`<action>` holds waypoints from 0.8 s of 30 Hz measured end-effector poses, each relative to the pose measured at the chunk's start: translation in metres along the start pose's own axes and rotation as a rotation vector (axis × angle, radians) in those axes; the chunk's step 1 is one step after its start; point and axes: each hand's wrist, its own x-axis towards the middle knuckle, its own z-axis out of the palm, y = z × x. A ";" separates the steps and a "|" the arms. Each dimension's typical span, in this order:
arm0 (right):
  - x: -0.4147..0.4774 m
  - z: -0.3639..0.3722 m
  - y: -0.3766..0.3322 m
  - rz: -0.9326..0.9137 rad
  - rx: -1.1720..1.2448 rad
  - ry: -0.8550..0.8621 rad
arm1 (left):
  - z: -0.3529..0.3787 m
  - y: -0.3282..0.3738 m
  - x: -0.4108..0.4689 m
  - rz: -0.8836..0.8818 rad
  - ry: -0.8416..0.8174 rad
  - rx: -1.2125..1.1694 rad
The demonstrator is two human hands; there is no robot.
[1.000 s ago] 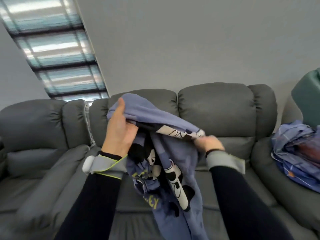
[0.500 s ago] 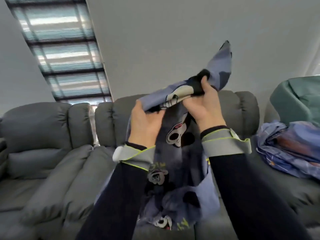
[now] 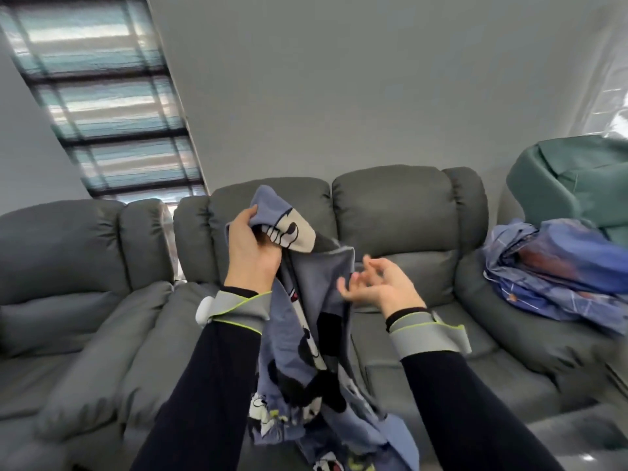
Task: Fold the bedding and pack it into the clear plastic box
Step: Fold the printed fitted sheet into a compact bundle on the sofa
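Blue cartoon-print bedding [image 3: 299, 334], dark grey sofa [image 3: 390, 212], blue plaid bedding pile [image 3: 557, 266], green cover [image 3: 577, 178].

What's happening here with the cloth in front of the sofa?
A person is sorting out a blue cartoon-print sheet in front of a grey sofa. The left hand grips its top and holds it up; the right hand is open beside it, holding nothing. A second bundle of blue bedding lies on the sofa's right side. Neither is folded yet.

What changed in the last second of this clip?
The right hand let go of the sheet and dropped away to the right, now open. The sheet's raised corner fell, so it hangs from the left hand, which still grips its top. The pile on the sofa is unchanged.
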 end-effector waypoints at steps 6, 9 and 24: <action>-0.002 -0.043 0.079 0.387 0.022 0.078 | 0.002 -0.001 -0.025 -0.135 -0.198 -0.207; 0.010 -0.052 0.092 0.237 -0.019 0.061 | -0.008 0.009 -0.028 -0.195 -0.238 -0.220; -0.071 -0.004 -0.057 -0.953 -0.190 -0.287 | -0.135 -0.028 -0.044 -0.033 0.294 0.288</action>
